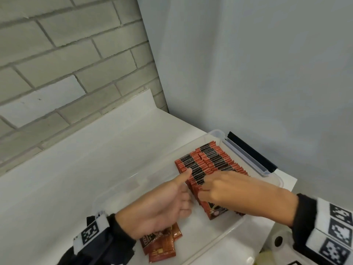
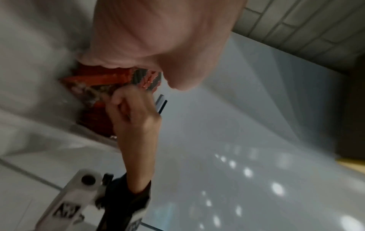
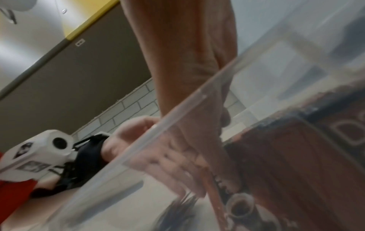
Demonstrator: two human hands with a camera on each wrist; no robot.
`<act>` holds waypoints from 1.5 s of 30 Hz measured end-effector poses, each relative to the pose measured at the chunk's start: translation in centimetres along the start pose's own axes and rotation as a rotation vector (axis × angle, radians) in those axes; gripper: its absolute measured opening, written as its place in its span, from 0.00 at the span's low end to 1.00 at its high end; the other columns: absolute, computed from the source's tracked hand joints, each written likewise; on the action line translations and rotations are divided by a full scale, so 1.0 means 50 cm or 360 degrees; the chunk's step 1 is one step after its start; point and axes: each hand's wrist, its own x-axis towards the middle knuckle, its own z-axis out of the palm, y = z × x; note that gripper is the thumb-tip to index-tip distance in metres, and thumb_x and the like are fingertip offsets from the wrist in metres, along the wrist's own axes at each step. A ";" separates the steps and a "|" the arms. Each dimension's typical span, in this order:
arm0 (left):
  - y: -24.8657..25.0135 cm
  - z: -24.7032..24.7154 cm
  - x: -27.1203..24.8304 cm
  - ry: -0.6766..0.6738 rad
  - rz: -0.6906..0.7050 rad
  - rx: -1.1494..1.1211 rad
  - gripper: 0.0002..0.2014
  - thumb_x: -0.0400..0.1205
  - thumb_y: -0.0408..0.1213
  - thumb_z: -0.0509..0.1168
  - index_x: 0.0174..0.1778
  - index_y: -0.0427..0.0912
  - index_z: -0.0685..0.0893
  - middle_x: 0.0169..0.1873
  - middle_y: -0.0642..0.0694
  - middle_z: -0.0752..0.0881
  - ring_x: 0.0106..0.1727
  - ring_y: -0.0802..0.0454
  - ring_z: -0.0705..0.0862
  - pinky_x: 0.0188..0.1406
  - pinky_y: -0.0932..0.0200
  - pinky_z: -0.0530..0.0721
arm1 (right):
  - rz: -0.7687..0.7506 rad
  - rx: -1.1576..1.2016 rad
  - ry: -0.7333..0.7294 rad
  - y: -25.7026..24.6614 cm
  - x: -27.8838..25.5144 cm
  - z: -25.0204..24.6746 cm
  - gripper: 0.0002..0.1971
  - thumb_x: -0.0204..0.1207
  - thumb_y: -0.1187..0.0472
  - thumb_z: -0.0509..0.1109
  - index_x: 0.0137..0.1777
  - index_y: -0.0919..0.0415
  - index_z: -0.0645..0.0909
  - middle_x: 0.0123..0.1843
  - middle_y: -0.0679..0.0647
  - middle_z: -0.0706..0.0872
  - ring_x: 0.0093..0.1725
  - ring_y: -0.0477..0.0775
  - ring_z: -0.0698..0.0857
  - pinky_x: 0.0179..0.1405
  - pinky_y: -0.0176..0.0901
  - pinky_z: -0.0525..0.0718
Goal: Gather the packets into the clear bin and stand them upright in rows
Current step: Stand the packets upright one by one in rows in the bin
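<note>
A clear bin (image 1: 215, 133) sits on a white counter and holds red-and-black packets (image 1: 212, 159) standing upright in two rows. My left hand (image 1: 186, 188) is inside the bin at the left row's near end. Its thumb lies on the packet tops and its fingers press against the row's side. My right hand (image 1: 205, 186) reaches over from the right, fingertips curled down onto the packets at the near end. The left wrist view shows my right hand (image 2: 130, 109) pinching at the packets (image 2: 110, 78). Seen through the bin wall (image 3: 177, 109), my left hand (image 3: 168, 156) rests against a packet (image 3: 296, 156).
A few loose packets (image 1: 162, 243) lie flat on the bin floor under my left wrist. A black latch (image 1: 252, 150) runs along the bin's far side. A brick wall stands behind the counter (image 1: 95, 159) and a white panel to the right. The counter ends just right of the bin.
</note>
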 end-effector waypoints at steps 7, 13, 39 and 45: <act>0.075 -0.027 -0.040 -0.0031 0.0550 0.1414 0.27 0.89 0.31 0.50 0.63 0.78 0.59 0.63 0.86 0.66 0.59 0.94 0.64 0.57 0.90 0.60 | 0.0214 0.0047 -0.0347 -0.051 0.031 0.014 0.09 0.82 0.70 0.64 0.60 0.69 0.79 0.54 0.63 0.85 0.50 0.61 0.86 0.49 0.48 0.86; 0.075 -0.012 -0.003 -0.0557 0.0351 0.2632 0.42 0.80 0.19 0.50 0.85 0.51 0.37 0.82 0.58 0.33 0.81 0.63 0.30 0.80 0.61 0.39 | 0.0510 0.0138 -0.0616 -0.072 0.058 0.016 0.19 0.87 0.63 0.55 0.74 0.70 0.71 0.72 0.68 0.76 0.69 0.66 0.77 0.67 0.51 0.73; 0.002 -0.078 0.023 0.0030 -0.0069 0.0680 0.34 0.82 0.23 0.59 0.84 0.42 0.55 0.82 0.43 0.62 0.80 0.48 0.65 0.73 0.56 0.74 | 0.0581 0.0617 -0.0288 -0.070 0.014 0.011 0.17 0.88 0.60 0.53 0.54 0.69 0.81 0.39 0.55 0.71 0.49 0.63 0.81 0.43 0.43 0.68; -0.021 -0.018 0.073 -0.0226 -0.0037 0.0029 0.29 0.76 0.11 0.48 0.70 0.33 0.78 0.68 0.35 0.81 0.64 0.46 0.81 0.62 0.58 0.82 | 0.0766 0.0649 -0.0256 -0.073 0.020 -0.004 0.14 0.88 0.57 0.55 0.60 0.63 0.81 0.49 0.55 0.80 0.48 0.55 0.81 0.48 0.44 0.79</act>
